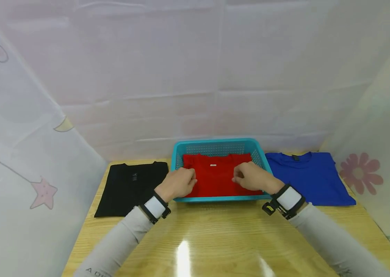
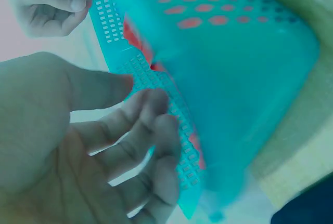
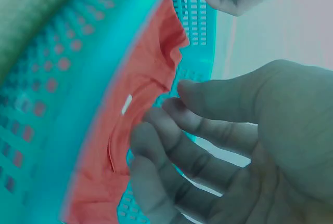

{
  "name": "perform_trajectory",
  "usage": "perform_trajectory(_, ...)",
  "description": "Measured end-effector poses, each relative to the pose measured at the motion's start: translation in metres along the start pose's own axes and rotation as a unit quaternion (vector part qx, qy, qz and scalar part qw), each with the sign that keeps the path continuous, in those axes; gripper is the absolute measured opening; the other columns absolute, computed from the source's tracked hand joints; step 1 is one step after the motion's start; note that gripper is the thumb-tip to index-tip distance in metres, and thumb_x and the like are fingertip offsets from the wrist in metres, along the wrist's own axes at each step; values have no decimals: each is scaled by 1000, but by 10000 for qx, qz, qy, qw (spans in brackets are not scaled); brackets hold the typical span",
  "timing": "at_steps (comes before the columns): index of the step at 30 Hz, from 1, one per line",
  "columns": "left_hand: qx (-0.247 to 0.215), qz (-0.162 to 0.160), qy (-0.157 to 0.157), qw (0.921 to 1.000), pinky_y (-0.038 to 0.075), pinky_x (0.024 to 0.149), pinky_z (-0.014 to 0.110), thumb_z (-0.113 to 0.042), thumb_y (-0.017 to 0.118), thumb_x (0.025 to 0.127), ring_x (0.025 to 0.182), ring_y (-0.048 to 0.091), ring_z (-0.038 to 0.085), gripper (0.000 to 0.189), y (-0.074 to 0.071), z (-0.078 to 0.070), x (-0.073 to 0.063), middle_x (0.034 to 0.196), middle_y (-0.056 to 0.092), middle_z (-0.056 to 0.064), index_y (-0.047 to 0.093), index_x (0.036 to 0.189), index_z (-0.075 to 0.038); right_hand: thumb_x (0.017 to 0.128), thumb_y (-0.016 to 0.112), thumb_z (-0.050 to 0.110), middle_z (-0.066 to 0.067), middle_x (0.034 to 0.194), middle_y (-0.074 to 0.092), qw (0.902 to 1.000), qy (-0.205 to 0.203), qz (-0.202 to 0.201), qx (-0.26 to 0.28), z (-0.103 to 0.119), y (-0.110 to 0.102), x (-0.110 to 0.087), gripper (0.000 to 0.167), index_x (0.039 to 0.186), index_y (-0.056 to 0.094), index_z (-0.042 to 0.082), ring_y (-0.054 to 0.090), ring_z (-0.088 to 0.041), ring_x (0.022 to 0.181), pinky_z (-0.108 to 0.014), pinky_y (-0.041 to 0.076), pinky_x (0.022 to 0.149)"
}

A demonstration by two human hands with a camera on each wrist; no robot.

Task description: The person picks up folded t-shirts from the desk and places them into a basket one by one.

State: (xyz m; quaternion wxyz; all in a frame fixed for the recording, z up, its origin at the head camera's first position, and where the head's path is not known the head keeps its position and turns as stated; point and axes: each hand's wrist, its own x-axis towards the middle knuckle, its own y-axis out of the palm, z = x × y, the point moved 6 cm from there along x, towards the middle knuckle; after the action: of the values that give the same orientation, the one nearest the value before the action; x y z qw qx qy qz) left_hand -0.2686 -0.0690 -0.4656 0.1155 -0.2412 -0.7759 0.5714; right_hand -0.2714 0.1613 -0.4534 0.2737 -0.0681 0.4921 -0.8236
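A red T-shirt (image 1: 214,179) lies spread in a turquoise plastic basket (image 1: 222,199), its neckline and small white label toward the far side. My left hand (image 1: 179,182) hovers over the basket's left end, its fingers loosely bent. Nothing lies between thumb and fingers of that left hand (image 2: 109,135) in the left wrist view. Over the right part of the shirt is my right hand (image 1: 253,176). The right wrist view shows this hand (image 3: 218,141) with relaxed, slightly bent fingers and nothing in them.
Left of the basket a black T-shirt (image 1: 129,188) is laid flat on the wooden table (image 1: 215,238). A blue T-shirt (image 1: 309,181) lies flat on the right. Pale curtains (image 1: 195,77) hang behind the table and along both sides.
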Motion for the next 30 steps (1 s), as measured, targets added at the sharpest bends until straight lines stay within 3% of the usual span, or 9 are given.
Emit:
perform_trajectory(4,190,-866,199,9959,41,48,21,-23,57,104,56,48,5,15,-4,2,-21,67,54,-8,64,93,-14,96,69,18,10,61,56,9982,-268,-528,-108,16,5,-16,16,81,66,18,47,-7,53,-24,41,52)
perform_trajectory(12,285,-2260,511,9724,37,51,15,-27,62,101,60,54,1,15,-12,-1,-60,73,63,-13,65,87,-21,94,73,17,14,64,53,9918,-840,-942,210,56,17,-45,17,79,65,23,47,-1,56,-20,43,53)
perform_trajectory(17,-9,-2909,468,9556,36,56,19,-27,66,98,58,49,-1,13,-13,-9,-77,73,64,-15,67,86,-22,94,72,16,17,70,58,9913,-916,-853,402,70,28,-59,13,85,68,24,51,1,63,-20,48,59)
perform_trajectory(23,-584,-3405,488,9371,34,55,16,-25,69,97,57,40,-3,12,3,-17,-93,72,62,-14,68,86,-22,96,69,15,16,79,65,9917,-815,-587,805,65,48,-72,13,89,70,25,57,3,72,-20,52,66)
perform_trajectory(30,-1141,-4115,235,9040,24,46,11,-19,71,95,52,32,-3,13,22,-2,-118,70,55,-12,64,84,-21,96,70,19,11,87,70,9923,-727,-330,946,67,83,-69,6,91,72,23,61,2,80,-25,56,72)
